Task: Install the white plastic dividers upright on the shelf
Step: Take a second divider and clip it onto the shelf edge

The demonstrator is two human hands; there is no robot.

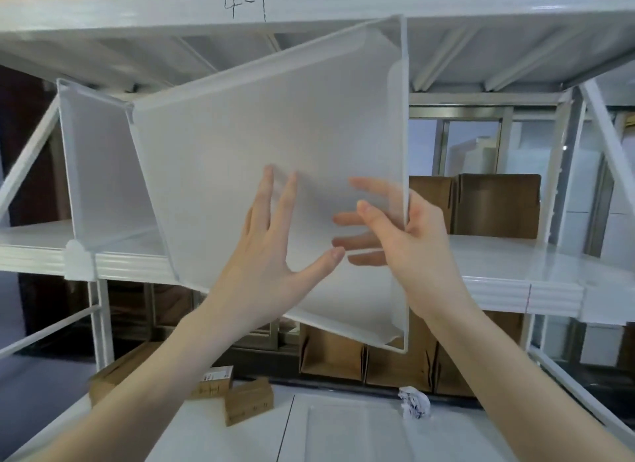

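Observation:
A large translucent white plastic divider (268,145) hangs tilted in front of the white metal shelf (515,272), its top corner near the upper shelf beam. My right hand (412,252) grips its right edge, thumb in front and fingers showing through from behind. My left hand (275,255) rests flat on its front face with fingers spread. A second white divider (103,166) stands upright on the shelf at the left, with a tab clipped over the shelf's front lip.
The upper shelf beam (309,4) carries the handwritten mark "4-1". Brown cardboard boxes (494,203) stand at the back right of the shelf, and more boxes (330,355) sit below. Small cartons (247,399) and crumpled paper (414,406) lie on the lowest white surface.

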